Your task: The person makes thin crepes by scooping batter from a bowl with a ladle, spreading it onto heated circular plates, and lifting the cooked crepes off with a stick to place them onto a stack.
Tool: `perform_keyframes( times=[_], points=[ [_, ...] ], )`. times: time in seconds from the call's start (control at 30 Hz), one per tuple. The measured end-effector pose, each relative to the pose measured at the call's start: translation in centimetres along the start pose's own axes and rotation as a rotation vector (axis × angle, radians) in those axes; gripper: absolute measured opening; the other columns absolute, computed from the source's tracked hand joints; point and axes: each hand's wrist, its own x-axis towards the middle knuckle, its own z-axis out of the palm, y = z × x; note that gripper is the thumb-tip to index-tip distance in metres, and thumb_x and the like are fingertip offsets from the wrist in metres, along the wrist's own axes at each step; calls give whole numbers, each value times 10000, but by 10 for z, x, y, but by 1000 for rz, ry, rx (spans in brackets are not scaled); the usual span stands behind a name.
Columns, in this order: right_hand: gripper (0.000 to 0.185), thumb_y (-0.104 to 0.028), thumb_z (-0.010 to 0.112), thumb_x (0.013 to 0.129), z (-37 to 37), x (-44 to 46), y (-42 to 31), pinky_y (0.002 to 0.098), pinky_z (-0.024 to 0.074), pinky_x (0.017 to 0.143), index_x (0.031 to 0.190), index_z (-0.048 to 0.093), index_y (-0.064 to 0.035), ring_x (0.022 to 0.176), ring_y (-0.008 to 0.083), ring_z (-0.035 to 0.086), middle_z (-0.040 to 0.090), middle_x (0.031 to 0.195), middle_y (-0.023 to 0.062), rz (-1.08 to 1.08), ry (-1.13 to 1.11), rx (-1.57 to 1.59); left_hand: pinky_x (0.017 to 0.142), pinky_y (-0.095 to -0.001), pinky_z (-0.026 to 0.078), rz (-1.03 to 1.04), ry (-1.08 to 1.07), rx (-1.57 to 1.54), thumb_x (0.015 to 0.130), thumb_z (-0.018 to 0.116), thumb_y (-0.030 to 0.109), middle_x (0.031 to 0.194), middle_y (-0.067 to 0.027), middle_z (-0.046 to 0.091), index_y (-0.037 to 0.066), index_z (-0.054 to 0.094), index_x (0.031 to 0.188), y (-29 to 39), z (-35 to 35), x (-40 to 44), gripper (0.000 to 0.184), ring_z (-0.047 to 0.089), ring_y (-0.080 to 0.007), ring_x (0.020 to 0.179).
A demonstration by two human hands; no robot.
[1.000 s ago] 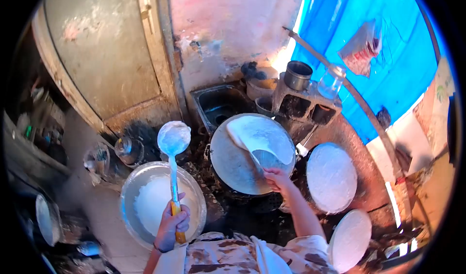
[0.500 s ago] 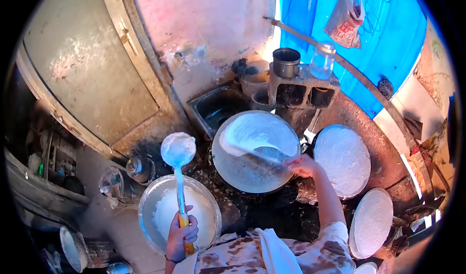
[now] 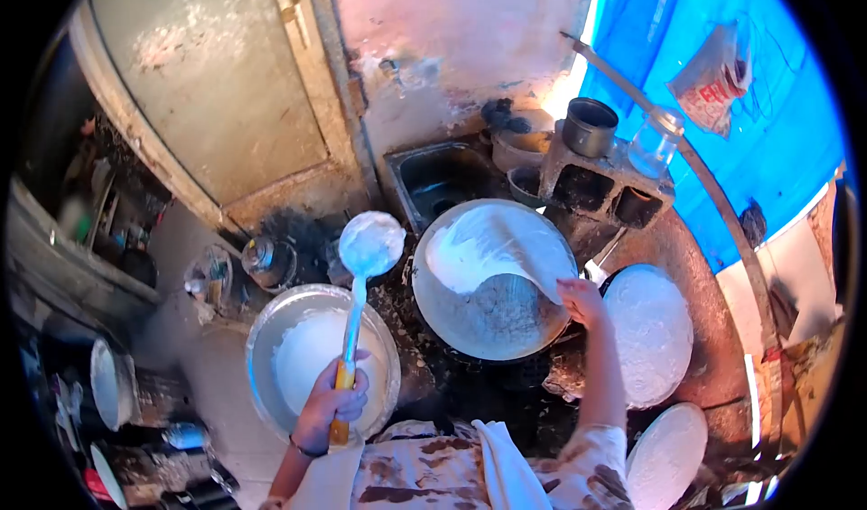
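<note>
My left hand (image 3: 334, 398) is wrapped round the yellow handle of a ladle (image 3: 372, 245), whose bowl is coated with white batter. Below and left of the ladle stands a wide metal basin (image 3: 260, 366) with white batter (image 3: 312, 352) in it. At the right rim of a round griddle (image 3: 433, 307), my right hand (image 3: 582, 301) pinches the edge of a thin white flatbread (image 3: 488, 244). That sheet covers the far part of the griddle and stretches to my fingers; the near part of the griddle shows bare and grey.
Right of the griddle lies a round stack of white flatbreads (image 3: 648, 334), with another white round (image 3: 668, 460) nearer me. Behind stand a sink (image 3: 442, 176) and a concrete block (image 3: 601, 171) bearing a dark metal pot (image 3: 589, 129) and a clear jar (image 3: 655, 144).
The flatbread's near edge has been drawn back and now curves toward my right hand at the rim. My left hand still holds the ladle up. The whole view has shifted.
</note>
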Motion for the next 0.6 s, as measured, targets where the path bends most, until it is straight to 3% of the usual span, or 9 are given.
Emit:
perform_keyframes(
  times=[0.07, 0.2, 0.3, 0.33, 0.4, 0.47, 0.53, 0.6],
  points=[
    [282, -102, 668, 790, 35, -13, -10, 197, 194, 321, 1061, 610, -50, 364, 47, 352, 489, 565, -14, 39, -199, -277, 388, -164, 285, 20, 18, 0, 743, 491, -47, 770, -33, 439, 66, 346, 1303, -1, 10, 2, 590, 349, -42, 464],
    [315, -151, 699, 772, 1, -48, 6, 217, 207, 313, 1040, 613, -11, 353, 50, 350, 501, 556, -3, 230, -519, -180, 384, -157, 282, 20, 37, -27, 734, 494, -50, 754, -30, 430, 67, 352, 1299, -4, 2, -12, 594, 344, -38, 454],
    [309, -137, 669, 793, -42, -45, -12, 215, 206, 312, 1056, 596, 8, 364, 42, 342, 479, 557, -15, 82, -559, -358, 338, -168, 249, 33, 59, -50, 712, 528, -60, 717, -41, 421, 44, 355, 1288, -5, -4, -17, 610, 316, -39, 391],
    [312, -132, 655, 800, -41, -29, -12, 215, 208, 309, 1072, 594, 6, 365, 37, 335, 464, 550, -31, 0, -465, -381, 338, -168, 249, 32, 70, -54, 712, 528, -60, 717, -41, 421, 44, 355, 1288, -6, -6, -15, 610, 316, -39, 391],
    [282, -137, 659, 796, -14, 16, -5, 217, 212, 309, 1048, 624, -15, 355, 33, 331, 466, 525, -39, -62, -234, -109, 375, -166, 275, 51, -15, -43, 739, 518, -30, 748, -32, 428, 67, 351, 1298, -11, -8, -6, 592, 340, -40, 434],
    [256, -136, 657, 801, 35, 15, -15, 214, 224, 320, 1040, 643, -44, 363, 34, 347, 480, 530, -40, -8, -117, -181, 375, -167, 274, 88, -1, -99, 741, 508, -31, 745, -28, 428, 75, 348, 1307, -18, 2, 4, 597, 342, -41, 440],
    [263, -128, 666, 791, 48, 6, -9, 219, 255, 334, 1052, 652, -104, 385, 44, 372, 520, 587, -28, 51, -405, -452, 375, -167, 274, 69, 13, -133, 742, 499, -36, 746, -26, 428, 82, 346, 1312, -20, 9, 9, 602, 342, -42, 444],
    [276, -121, 680, 778, 39, -29, -1, 210, 253, 338, 1048, 652, -73, 379, 48, 363, 509, 564, -31, 43, -428, -526, 382, -163, 279, 57, 27, -157, 746, 491, -38, 743, -22, 429, 83, 349, 1311, -25, 13, 5, 595, 341, -39, 453]
  ],
)
